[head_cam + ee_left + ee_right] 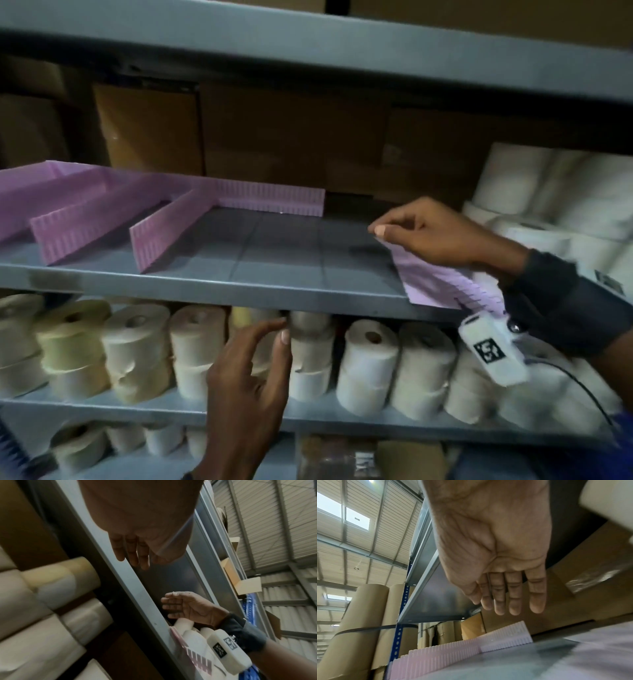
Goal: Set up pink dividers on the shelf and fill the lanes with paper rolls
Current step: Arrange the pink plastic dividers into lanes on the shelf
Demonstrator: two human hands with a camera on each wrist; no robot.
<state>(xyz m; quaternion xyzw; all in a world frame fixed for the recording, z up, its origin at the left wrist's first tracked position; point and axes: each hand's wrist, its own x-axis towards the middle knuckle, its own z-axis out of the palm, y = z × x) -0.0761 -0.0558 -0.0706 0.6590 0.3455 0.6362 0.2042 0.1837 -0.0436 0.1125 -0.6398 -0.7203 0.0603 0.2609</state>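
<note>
Two pink dividers (164, 236) (78, 226) stand upright on the grey shelf (274, 253), joined to a pink back strip (274, 200). A loose pink divider (435, 277) lies flat at the shelf's right front, overhanging the edge. My right hand (394, 229) hovers over it with relaxed fingers; its thumb tip is at the divider's far corner, and nothing is gripped. The right wrist view shows those fingers (513, 601) straight and empty. My left hand (270, 335) is below the shelf edge, fingers loosely spread in front of the beige paper rolls (137, 349), holding nothing.
White paper rolls (548, 192) are stacked at the shelf's right end. Brown cardboard boxes (147, 130) fill the back. Another grey shelf (308, 44) hangs close overhead. More rolls (78, 445) sit on the lowest shelf.
</note>
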